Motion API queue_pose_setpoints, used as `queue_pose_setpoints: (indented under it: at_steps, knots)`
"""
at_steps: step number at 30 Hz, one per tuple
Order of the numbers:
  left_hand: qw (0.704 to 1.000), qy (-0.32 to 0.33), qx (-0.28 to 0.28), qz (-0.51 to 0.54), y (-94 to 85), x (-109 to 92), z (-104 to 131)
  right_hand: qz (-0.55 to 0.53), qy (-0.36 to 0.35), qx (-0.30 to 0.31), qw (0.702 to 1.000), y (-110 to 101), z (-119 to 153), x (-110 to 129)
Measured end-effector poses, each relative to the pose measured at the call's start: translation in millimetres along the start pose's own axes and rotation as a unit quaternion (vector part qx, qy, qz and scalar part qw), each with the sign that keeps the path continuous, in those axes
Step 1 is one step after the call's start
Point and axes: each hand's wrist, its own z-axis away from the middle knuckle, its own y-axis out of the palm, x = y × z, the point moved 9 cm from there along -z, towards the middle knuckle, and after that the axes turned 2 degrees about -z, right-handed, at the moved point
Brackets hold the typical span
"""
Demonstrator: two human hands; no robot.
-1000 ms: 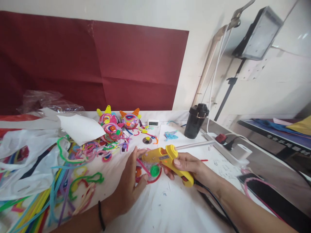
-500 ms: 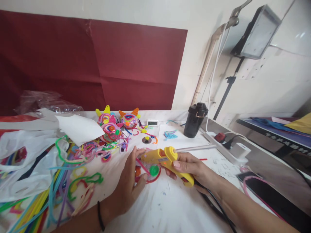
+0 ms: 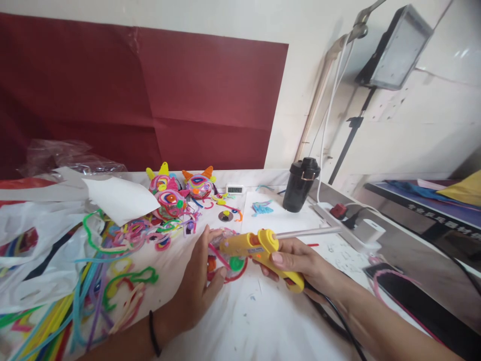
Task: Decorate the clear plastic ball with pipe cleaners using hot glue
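So the piece in the middle is a clear, shiny-looking craft piece (image 3: pixel 230 273) with a rounded edge, sitting front and centre over the smooth white tabletop (image 3: pixel 244 333); can't tell if it's fully resting on it. It's got a round green disc (image 3: pixel 236 263), a bright pink strip (image 3: pixel 221 257) running slantwise across it and a curved red edging. The left hand (image 3: pixel 193 288) is curled round its left side, thumb and fingers gripping it loosely. The right hand (image 3: pixel 295 260) has its fingers wrapped round the handle of a hard yellow plastic glue gun (image 3: pixel 259 250), nose down at the craft piece, with a long, straight, greyish glue stick (image 3: pixel 308 232) poking out the back. Further left there's a messy spread of fuzzy pipe cleaners (image 3: pixel 99 291), some straight, some all loopy, next to a crinkly white plastic bag (image 3: pixel 48 250). Behind: roundish, swirly decorated balls (image 3: pixel 199 185) with pointy ears, a curled sheet of paper (image 3: pixel 120 199), and a glossy black bottle (image 3: pixel 300 185) off to the right.
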Motion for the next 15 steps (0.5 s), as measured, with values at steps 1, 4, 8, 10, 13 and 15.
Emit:
queue_pose_setpoints:
  at_steps: [1,4,8,10,13,15]
  knots:
    - [1.000,0.002,-0.001,0.001,-0.1,-0.1,-0.1,0.001,-0.002,-0.001,1.000,-0.3,0.4,0.1]
    - [1.000,-0.001,0.002,-0.001,0.6,1.6,0.3,-0.002,0.002,-0.004,1.000,-1.5,1.8,-1.8]
    - [1.000,-0.009,0.000,-0.003,0.6,3.4,1.1,-0.005,0.004,-0.002,1.000,-2.5,4.0,-3.4]
    - [1.000,-0.012,0.000,-0.004,0.9,3.4,1.1,-0.009,0.002,-0.003,1.000,-3.0,4.8,-3.4]
    - [1.000,-0.013,0.002,-0.006,1.2,2.1,0.5,-0.012,0.004,-0.003,1.000,-3.6,5.5,-4.3]
    - [1.000,-0.003,0.000,-0.004,0.8,-0.3,-0.3,-0.013,0.003,-0.003,1.000,-4.1,5.7,-4.9]
